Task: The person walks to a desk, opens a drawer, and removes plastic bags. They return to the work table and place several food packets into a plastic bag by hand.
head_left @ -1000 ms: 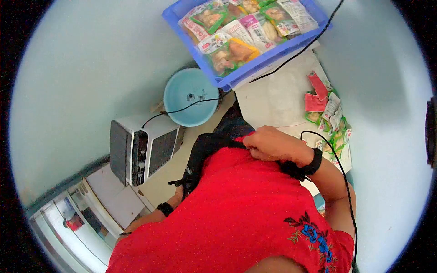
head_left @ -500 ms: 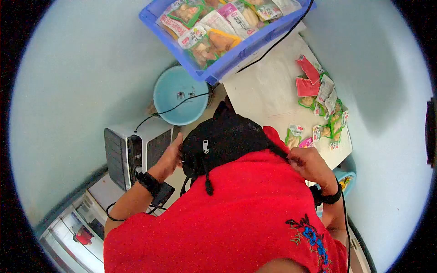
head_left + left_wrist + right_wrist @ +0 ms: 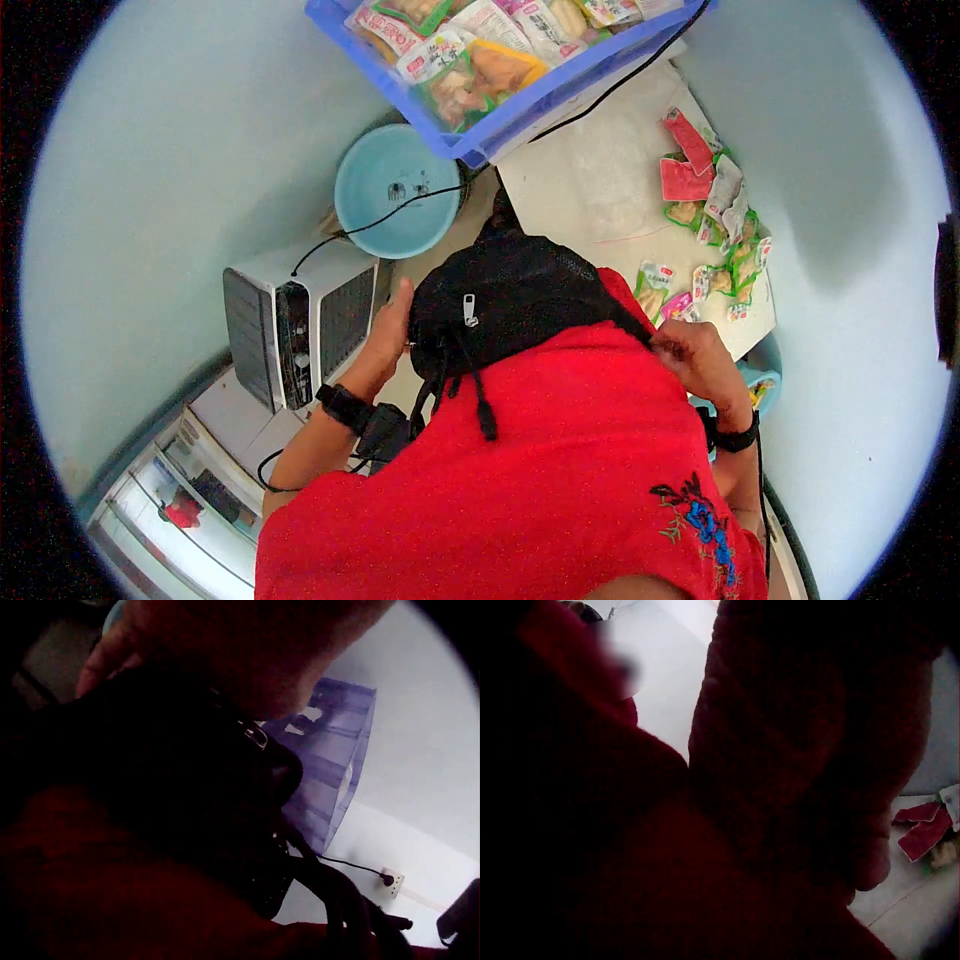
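A black waist bag (image 3: 510,300) with a light zipper pull and dangling cords sits at the person's waist, over the front of a red shirt (image 3: 520,450). The left hand (image 3: 385,330) lies against the bag's left side, a straight finger along its edge; its other fingers are hidden. In the dark left wrist view the same hand (image 3: 225,652) reaches over the bag. At the bag's other end, the right hand (image 3: 698,362) pinches the black strap with curled fingers, beside the shirt. Fingers of the right hand (image 3: 802,750) look very dark in the right wrist view.
A blue crate (image 3: 440,140) full of packaged food stands on a white table (image 3: 590,190). Several packets (image 3: 735,215) lie along the table's right side. On the left are a light blue basin (image 3: 395,225) and a white-and-black appliance (image 3: 300,330). A black cable (image 3: 620,85) crosses the crate.
The left hand has come up from low on the left to the bag's side. The right hand has moved right and down from the shirt hem, and the bag now shows fully.
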### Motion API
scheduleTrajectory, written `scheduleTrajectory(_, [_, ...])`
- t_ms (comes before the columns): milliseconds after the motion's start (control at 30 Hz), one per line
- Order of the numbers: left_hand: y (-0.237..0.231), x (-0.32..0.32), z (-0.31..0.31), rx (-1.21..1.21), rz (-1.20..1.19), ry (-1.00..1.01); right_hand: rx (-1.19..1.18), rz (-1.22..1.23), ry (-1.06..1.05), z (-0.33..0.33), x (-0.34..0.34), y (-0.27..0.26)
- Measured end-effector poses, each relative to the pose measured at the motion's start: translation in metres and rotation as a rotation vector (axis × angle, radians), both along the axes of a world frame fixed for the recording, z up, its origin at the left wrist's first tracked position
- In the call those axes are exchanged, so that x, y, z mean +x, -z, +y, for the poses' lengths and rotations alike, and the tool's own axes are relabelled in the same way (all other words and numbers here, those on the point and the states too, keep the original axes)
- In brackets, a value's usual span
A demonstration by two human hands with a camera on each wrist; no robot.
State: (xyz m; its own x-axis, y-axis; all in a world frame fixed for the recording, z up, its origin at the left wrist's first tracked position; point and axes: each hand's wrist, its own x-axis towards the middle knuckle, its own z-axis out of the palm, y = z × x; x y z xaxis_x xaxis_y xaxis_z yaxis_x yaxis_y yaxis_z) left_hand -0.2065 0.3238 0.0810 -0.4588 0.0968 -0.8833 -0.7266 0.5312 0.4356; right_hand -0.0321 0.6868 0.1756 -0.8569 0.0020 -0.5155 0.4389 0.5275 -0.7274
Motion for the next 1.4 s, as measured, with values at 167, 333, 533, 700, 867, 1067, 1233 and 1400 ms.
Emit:
scheduleTrajectory(167, [0.005, -0.002, -0.008, 0.033, -0.04, 0.032, 0.007, -0.006, -0.003, 0.0, -0.003, 0.002])
scheduleTrajectory(333, [-0.007, -0.006, -0.002, 0.064, -0.071, -0.021, 0.007, -0.014, 0.01, -0.002, -0.005, 0.001])
scheduleTrajectory(533, [0.0, -0.014, -0.007, -0.028, -0.078, 0.066, 0.0, -0.016, 0.021, -0.002, -0.005, 0.003])
scheduleTrajectory(700, [-0.019, -0.024, 0.013, -0.009, 0.079, 0.112, 0.049, -0.041, -0.032, 0.0, -0.005, -0.009])
scheduleTrajectory(867, [-0.01, -0.03, 0.015, 0.029, 0.087, 0.107, 0.025, -0.081, 0.082, -0.001, 0.011, -0.006])
scheduleTrajectory(1067, [0.003, -0.032, 0.014, 0.024, 0.082, 0.133, 0.007, -0.119, 0.135, -0.002, 0.015, -0.009])
scheduleTrajectory(1233, [-0.011, -0.048, 0.019, -0.055, -0.117, 0.31, -0.002, -0.085, 0.147, -0.001, 0.018, -0.005])
scheduleTrajectory(1400, [-0.007, -0.038, 0.025, 0.024, 0.128, 0.243, -0.016, -0.061, 0.139, -0.002, 0.012, -0.012])
